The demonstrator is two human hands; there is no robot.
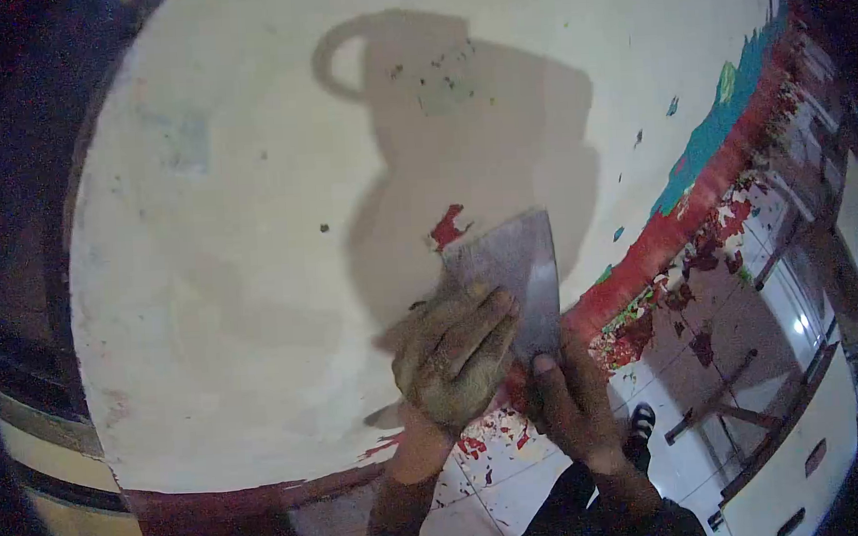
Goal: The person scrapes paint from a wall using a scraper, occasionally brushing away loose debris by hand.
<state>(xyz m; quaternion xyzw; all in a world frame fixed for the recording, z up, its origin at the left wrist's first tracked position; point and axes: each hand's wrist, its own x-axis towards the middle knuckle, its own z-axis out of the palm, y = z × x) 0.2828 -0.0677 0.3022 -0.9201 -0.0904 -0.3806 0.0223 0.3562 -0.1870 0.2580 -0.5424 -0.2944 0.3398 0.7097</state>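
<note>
A wide metal scraper (521,263) lies against the cream-coloured surface (227,308) close to its near right edge. My right hand (576,396) is closed round the scraper's lower end, with the thumb along the blade; the hand hides the handle. On the blade's left side, my left hand (458,354) grips and presses with its fingers held together. Just beyond the blade's upper left corner is a small red patch (448,226) of paint.
A red band with a torn blue paint strip (718,141) runs along the right edge. Red and green flakes (636,335) hang there and litter the white tiled floor (686,449). A wooden-legged piece of furniture (747,416) stands at right. Shadows fall across the surface.
</note>
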